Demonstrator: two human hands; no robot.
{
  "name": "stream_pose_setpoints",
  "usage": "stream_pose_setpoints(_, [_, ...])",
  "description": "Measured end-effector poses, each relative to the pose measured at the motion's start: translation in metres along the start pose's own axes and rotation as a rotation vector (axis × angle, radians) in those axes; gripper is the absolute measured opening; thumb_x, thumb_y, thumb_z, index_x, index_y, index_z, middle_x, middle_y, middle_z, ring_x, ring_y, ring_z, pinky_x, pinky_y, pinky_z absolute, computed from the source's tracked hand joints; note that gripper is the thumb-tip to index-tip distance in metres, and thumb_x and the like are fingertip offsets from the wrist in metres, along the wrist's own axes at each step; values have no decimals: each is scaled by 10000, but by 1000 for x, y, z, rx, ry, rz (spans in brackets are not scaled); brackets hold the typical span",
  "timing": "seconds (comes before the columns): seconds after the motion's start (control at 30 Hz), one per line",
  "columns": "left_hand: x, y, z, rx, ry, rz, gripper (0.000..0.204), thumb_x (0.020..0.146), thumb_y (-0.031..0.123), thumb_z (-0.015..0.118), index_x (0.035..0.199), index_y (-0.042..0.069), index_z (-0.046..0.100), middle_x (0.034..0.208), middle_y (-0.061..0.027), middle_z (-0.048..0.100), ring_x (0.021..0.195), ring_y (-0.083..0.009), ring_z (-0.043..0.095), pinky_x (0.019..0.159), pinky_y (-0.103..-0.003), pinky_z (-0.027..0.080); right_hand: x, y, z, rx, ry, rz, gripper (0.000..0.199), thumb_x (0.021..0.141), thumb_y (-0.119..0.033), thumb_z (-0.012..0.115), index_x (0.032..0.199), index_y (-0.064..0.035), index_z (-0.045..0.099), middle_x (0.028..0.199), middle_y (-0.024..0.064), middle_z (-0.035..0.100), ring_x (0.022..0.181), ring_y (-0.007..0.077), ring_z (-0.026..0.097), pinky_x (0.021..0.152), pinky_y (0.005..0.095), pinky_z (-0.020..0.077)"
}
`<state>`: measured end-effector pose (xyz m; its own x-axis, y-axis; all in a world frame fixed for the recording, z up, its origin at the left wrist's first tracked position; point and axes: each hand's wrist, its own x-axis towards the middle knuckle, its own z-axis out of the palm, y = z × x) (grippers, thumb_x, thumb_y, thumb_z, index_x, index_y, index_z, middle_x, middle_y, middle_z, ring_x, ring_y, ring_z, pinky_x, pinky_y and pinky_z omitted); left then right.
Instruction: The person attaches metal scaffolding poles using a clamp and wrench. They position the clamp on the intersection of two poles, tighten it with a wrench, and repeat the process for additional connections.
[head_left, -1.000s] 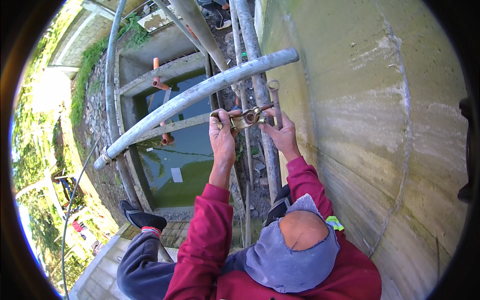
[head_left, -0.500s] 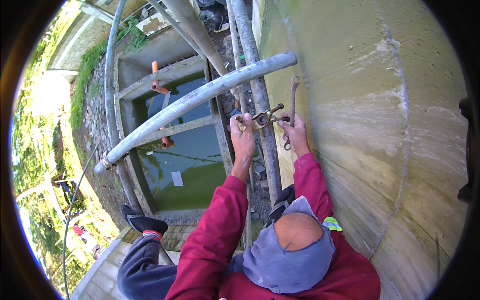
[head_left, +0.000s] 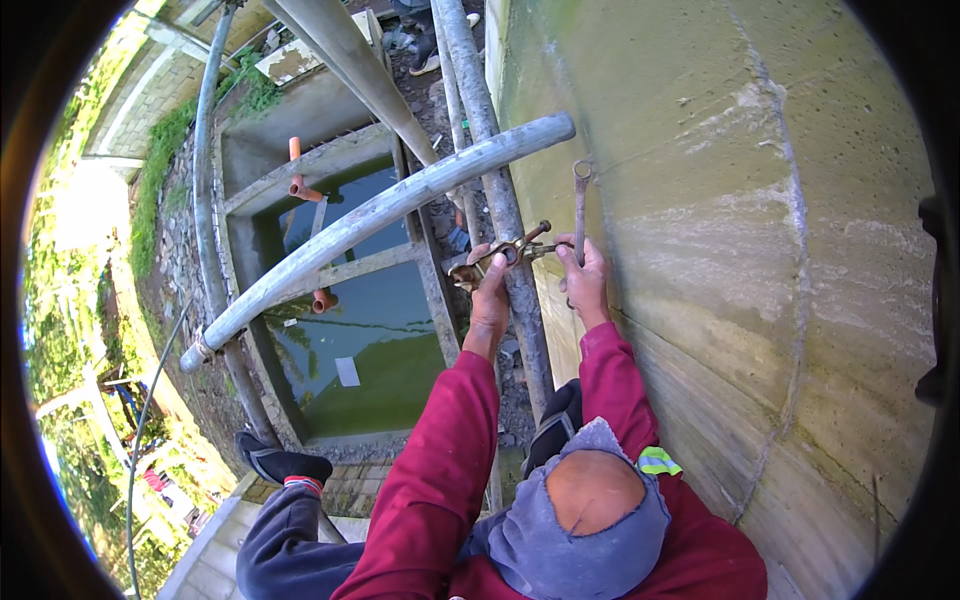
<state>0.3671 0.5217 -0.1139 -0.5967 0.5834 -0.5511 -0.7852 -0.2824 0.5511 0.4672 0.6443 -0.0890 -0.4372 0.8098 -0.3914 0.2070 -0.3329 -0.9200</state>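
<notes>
My left hand [head_left: 489, 310] grips a rusty scaffold clamp [head_left: 463, 274], its thumb pressed on the metal body. Two bolts stick out from the clamp's right side. In my right hand [head_left: 588, 285] a long rusty wrench [head_left: 580, 205] stands nearly upright, its ring end above the fingers. My right fingertips also meet the end of the lower bolt; whether the wrench sits on it is hidden. Both hands are held up close together, over a long mottled scaffold pipe [head_left: 512, 205].
A grey crossing pipe [head_left: 390, 205] slants just beyond my hands. At left lies a concrete tank [head_left: 425, 290] with green water [head_left: 385, 400] and orange pipe fittings [head_left: 323, 300]. A stained wall [head_left: 700, 200] rises at right. My left foot [head_left: 285, 460] is by the tank's near edge.
The clamp has tilted, its left end now lower, and my left hand has come slightly nearer. My right hand now covers more of the wrench's lower end. The whole view has shifted a little.
</notes>
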Motion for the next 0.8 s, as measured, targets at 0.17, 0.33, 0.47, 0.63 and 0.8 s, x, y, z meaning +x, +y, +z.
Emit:
stream_pose_setpoints(0.17, [-5, 3, 10, -30, 15, -63, 492, 922, 299, 719, 1314, 193, 441, 1195, -52, 613, 1113, -225, 583, 966, -419, 459, 3, 36, 17, 453, 21, 392, 145, 986, -231, 650, 1105, -149, 659, 826, -61, 566, 528, 43, 370, 442, 227, 327])
stream_pose_setpoints(0.33, [-2, 22, 9, 167, 60, -132, 431, 958, 364, 671, 1289, 187, 459, 1148, -60, 626, 995, -207, 620, 825, -372, 506, 17, 48, 11, 639, -169, 625, 214, 984, -331, 590, 1067, -137, 624, 833, -14, 613, 473, 64, 357, 424, 230, 265])
stream_pose_setpoints(0.47, [-4, 42, 10, 495, 19, -85, 457, 966, 438, 646, 1284, 158, 473, 1115, -64, 618, 968, -168, 603, 748, -342, 503, 31, 52, 8, 688, -310, 756, 293, 961, -415, 562, 1030, -136, 623, 751, -5, 584, 416, 80, 321, 398, 243, 252])
stream_pose_setpoints(0.63, [-14, 61, 14, 632, 51, 244, 433, 925, 270, 736, 1234, 68, 511, 987, -30, 606, 808, -108, 541, 663, -261, 463, 42, 61, 1, 645, -347, 844, 338, 952, -452, 565, 909, -123, 631, 655, -12, 562, 383, 77, 358, 355, 242, 256])
stream_pose_setpoints(0.8, [-34, 97, 7, 959, 18, 266, 241, 941, 219, 731, 1002, 42, 578, 889, -8, 640, 733, -57, 530, 627, -229, 445, 36, 31, 26, 563, -410, 838, 327, 959, -454, 560, 824, -160, 599, 598, -37, 473, 369, 78, 341, 345, 244, 245])
